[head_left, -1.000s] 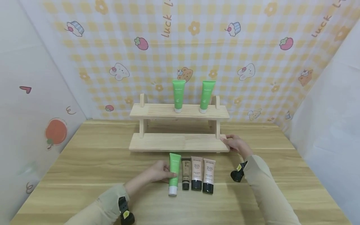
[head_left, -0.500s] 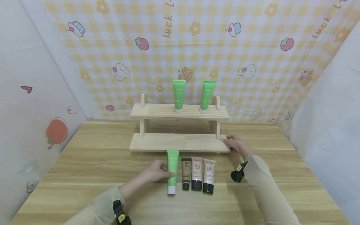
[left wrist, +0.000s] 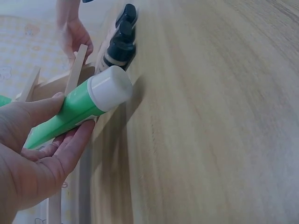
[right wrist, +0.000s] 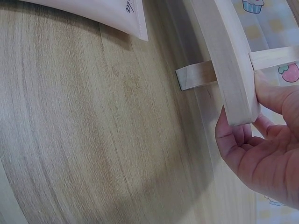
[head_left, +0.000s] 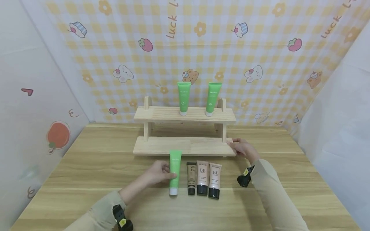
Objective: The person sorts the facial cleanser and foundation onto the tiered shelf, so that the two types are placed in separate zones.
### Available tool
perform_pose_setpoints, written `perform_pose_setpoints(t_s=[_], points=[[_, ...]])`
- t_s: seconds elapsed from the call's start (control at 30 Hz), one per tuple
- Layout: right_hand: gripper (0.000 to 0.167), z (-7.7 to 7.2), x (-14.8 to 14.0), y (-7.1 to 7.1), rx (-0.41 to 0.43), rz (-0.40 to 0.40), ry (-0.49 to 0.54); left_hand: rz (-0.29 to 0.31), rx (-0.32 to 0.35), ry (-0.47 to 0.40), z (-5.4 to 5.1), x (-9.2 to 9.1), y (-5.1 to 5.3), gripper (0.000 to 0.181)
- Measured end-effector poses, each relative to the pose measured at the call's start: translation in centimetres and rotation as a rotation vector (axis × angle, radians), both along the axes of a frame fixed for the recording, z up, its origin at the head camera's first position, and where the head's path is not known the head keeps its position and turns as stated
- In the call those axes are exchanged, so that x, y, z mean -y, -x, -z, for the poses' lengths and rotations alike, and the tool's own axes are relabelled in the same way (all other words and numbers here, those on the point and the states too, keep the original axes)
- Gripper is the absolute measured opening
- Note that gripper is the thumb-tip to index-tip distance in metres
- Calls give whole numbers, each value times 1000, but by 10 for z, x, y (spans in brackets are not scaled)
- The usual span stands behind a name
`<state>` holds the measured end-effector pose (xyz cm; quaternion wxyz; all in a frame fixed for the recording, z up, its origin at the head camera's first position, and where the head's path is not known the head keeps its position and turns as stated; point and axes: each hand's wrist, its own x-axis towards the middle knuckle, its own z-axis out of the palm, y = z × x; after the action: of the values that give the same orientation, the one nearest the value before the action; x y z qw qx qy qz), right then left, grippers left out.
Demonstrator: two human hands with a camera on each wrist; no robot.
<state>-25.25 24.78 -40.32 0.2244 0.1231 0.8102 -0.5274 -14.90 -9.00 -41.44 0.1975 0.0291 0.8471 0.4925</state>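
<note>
My left hand (head_left: pixel 158 172) pinches a green squeeze tube (head_left: pixel 175 165) with a white cap between thumb and fingers. In the left wrist view the tube's cap (left wrist: pixel 111 88) hangs above the table and casts a shadow. My right hand (head_left: pixel 244 149) grips the right end of the lower board (head_left: pixel 164 146) of a two-tier wooden shelf, thumb on top and fingers beneath, as the right wrist view shows. On the upper board (head_left: pixel 163 113) stand two matching green tubes, a middle one (head_left: pixel 183 98) and a right one (head_left: pixel 213 98), both cap down.
Right of the held tube, a small brown tube (head_left: pixel 191 176) and two pinkish BB cream tubes, one in the middle (head_left: pixel 202 175) and one at right (head_left: pixel 215 178), lie side by side, black caps toward me. A checked cloth backdrop (head_left: pixel 254 93) hangs behind the shelf.
My left hand has lifted the green tube and carried it left and toward the shelf, away from the tubes lying beside it. The right hand stays on the board.
</note>
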Motion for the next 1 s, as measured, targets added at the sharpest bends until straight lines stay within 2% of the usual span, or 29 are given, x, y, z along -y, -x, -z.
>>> perform_pose_setpoints(t_s=[0.33,0.67,0.8,1.0], points=[[57,-1,0,-1,-9,-4,-7,-48,-31,50,-7,6,4,51],[60,0,-1,1,-7,-19,-60,-47,-91,77,-14,12,11,47],[61,-1,-1,-1,-9,-22,-58,-44,-92,105,-19,13,14,50],[61,-2,0,-2,-12,-23,-60,-31,-87,102,-27,16,20,50]])
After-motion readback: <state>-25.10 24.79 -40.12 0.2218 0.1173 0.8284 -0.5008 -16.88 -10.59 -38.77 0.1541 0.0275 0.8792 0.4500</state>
